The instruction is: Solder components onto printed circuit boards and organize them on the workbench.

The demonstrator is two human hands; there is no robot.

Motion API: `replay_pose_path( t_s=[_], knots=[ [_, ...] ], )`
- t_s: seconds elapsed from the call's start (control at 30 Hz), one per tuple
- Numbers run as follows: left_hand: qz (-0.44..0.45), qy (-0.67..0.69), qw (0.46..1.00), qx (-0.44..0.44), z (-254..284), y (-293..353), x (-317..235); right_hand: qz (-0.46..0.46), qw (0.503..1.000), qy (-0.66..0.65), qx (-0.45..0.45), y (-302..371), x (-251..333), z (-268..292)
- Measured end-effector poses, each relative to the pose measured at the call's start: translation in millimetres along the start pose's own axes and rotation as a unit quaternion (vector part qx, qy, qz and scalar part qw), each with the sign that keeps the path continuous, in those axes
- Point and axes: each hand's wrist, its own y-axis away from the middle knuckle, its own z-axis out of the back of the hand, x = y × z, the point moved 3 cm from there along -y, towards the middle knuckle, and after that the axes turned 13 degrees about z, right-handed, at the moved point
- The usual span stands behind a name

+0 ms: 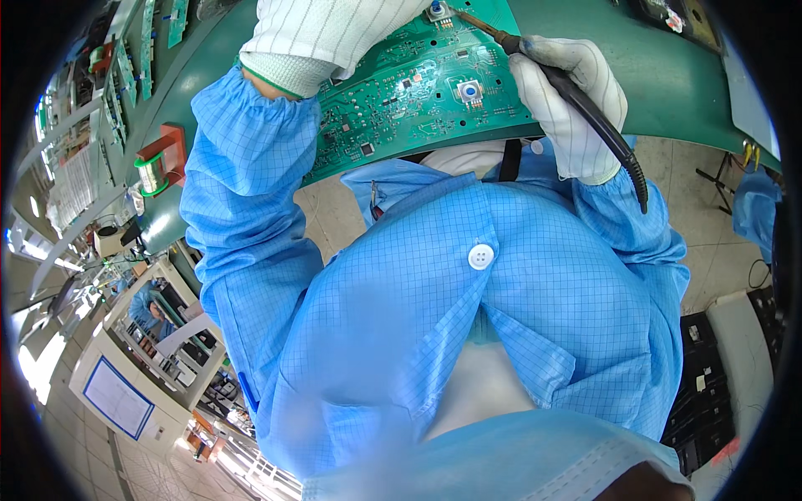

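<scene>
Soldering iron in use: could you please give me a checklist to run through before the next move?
1. Iron in the right hand: ok, gripped.
2. Both hands gloved: ok.
3. Iron tip touching the upper blue-topped part: cannot tell, only that it is close.
4. Left hand clear of the tip: cannot tell, fingertips out of view.
5. Board fully in view: not ok, cut off at top.

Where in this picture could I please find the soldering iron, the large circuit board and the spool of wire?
Soldering iron [590, 113]: head view, on its black handle.
Large circuit board [424, 102]: head view, on its green face.
Spool of wire [152, 176]: head view, on the wound wire.
</scene>
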Motion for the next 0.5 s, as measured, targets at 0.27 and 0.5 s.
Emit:
replay_pose_path(
  t_s=[0.27,0.5],
  knots=[
    [-0.002,0.009,1.000,0.001,10.4,12.0,10.1,0.001,1.000,-0.001,0.007,-1.7,1.5,-0.5],
    [-0.205,0.299,0.932,0.013,-25.8,12.9,33.1,0.015,1.000,0.009,0.010,-2.6,1.7,-1.3]
  ],
)
